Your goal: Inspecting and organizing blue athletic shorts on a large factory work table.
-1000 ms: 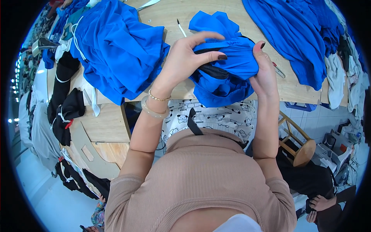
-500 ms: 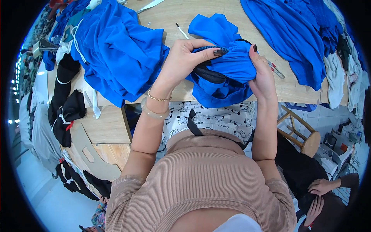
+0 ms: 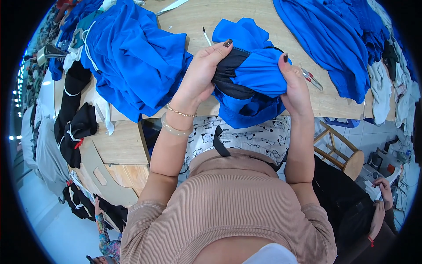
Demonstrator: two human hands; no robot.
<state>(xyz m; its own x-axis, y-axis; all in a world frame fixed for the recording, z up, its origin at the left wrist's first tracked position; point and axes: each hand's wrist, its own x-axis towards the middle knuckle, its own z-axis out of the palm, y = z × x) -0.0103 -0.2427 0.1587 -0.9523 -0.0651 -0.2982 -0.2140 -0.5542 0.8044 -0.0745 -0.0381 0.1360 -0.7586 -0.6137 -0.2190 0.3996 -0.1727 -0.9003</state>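
Observation:
A blue garment with black inner fabric point(image 3: 259, 75) is bunched between my two hands at the table's near edge, part of it hanging over that edge. My left hand point(image 3: 206, 66) grips its left side, thumb pressed along a stitched seam where black meets blue. On the right side, my right hand point(image 3: 295, 83) holds the gathered blue cloth with the thumb on top and the fingers hidden behind. Just beyond my left hand lies a white pen-like tool with a dark tip point(image 3: 206, 36). Small red-handled snips point(image 3: 313, 80) rest to the right of my right hand.
Blue garments lie heaped on the left point(image 3: 136, 57) and right point(image 3: 329, 44) of the wooden table point(image 3: 198, 20). Black bundles point(image 3: 77, 114) and a cardboard pattern piece point(image 3: 105, 176) are at lower left. A wooden stool point(image 3: 349, 160) stands right; co-workers' hands point(image 3: 380, 204) show at lower right.
My left thumb has shifted up and left, and the seam is spread so more black fabric shows. The garment hangs slightly lower. Co-workers' hands at both lower corners have moved.

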